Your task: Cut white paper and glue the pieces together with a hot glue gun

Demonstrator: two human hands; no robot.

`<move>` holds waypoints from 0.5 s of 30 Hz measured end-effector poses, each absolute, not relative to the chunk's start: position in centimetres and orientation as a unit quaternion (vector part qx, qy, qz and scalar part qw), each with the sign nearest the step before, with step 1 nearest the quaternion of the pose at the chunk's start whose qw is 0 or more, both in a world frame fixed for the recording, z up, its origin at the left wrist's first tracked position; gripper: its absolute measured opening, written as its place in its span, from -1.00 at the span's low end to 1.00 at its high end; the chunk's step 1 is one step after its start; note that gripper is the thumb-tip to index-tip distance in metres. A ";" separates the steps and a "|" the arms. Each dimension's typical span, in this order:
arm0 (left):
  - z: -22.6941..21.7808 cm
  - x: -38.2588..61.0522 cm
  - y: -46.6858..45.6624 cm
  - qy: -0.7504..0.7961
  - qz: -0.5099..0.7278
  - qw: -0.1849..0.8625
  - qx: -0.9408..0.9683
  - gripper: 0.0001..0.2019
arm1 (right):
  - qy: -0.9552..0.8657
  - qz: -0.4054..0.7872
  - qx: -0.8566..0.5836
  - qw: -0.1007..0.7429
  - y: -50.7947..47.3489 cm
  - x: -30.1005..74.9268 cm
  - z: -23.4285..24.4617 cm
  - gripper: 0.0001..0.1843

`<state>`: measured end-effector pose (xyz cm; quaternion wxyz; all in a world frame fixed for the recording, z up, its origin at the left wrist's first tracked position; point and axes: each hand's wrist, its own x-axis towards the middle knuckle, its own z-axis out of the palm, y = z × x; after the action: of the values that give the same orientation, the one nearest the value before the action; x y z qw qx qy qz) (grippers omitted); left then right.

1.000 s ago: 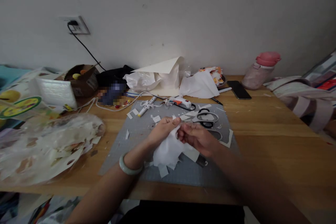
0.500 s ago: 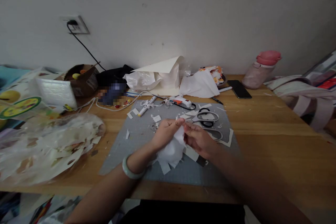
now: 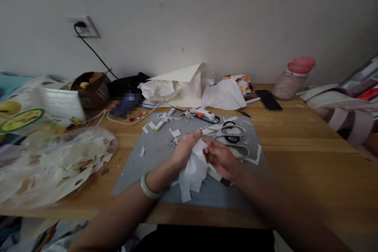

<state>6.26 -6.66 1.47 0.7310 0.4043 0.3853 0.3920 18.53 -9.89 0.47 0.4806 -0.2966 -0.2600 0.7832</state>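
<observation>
Between my hands is a white paper piece [image 3: 193, 169] with ragged strips at its lower end, held above a grey cutting mat [image 3: 132, 177]. My left hand [image 3: 186, 147] is closed on its upper left side, thumb on top. On the right edge, my right hand [image 3: 221, 157] pinches the paper with bent fingers. Grey-handled scissors [image 3: 236, 130] and a black-handled pair [image 3: 233, 139] lie on the mat just beyond my right hand. Paper scraps [image 3: 175, 133] are scattered around.
A glue gun [image 3: 206, 114] and a white pen-like tool [image 3: 165, 119] lie at the mat's far edge. Behind are paper sheets [image 3: 223, 94]. A phone [image 3: 268, 100] and a pink-lidded bottle [image 3: 295, 78] stand right; a plastic bag of scraps [image 3: 59, 165] lies left.
My hands have moved slightly apart at the top, showing more of the white paper. Its lower strips have swung a little downward. The things on the table look unmoved.
</observation>
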 end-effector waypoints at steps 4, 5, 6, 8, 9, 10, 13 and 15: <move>1.6 6.4 -6.7 0.366 0.384 0.769 0.356 -0.51 | -0.239 0.800 -0.257 0.488 -10.1 18.3 0.9 -0.63; 1.6 6.4 -6.8 0.365 0.374 0.782 0.339 -0.51 | -0.240 0.805 -0.247 0.484 -10.2 18.2 1.0 -0.62; 1.6 6.5 -6.8 0.366 0.366 0.793 0.321 -0.51 | -0.239 0.810 -0.239 0.479 -10.2 18.2 1.1 -0.60; 1.6 6.5 -6.9 0.369 0.355 0.809 0.288 -0.51 | -0.231 0.822 -0.224 0.470 -10.3 18.1 1.2 -0.60; 1.7 6.5 -7.0 0.367 0.353 0.816 0.274 -0.50 | -0.226 0.827 -0.217 0.467 -10.3 18.1 1.2 -0.60; 1.7 6.5 -7.0 0.363 0.348 0.823 0.264 -0.49 | -0.220 0.831 -0.212 0.465 -10.3 18.2 1.2 -0.61; 2.1 6.5 -7.0 0.353 0.316 0.844 0.252 -0.42 | -0.204 0.842 -0.196 0.460 -10.2 18.6 1.2 -0.57; 2.5 6.3 -6.8 0.348 0.338 0.834 0.262 -0.40 | -0.201 0.841 -0.192 0.464 -9.9 19.0 1.3 -0.53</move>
<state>6.30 -6.77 2.52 0.8343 0.2618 0.3481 0.3381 19.03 -9.88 1.33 0.4640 -0.1917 -0.2015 0.8410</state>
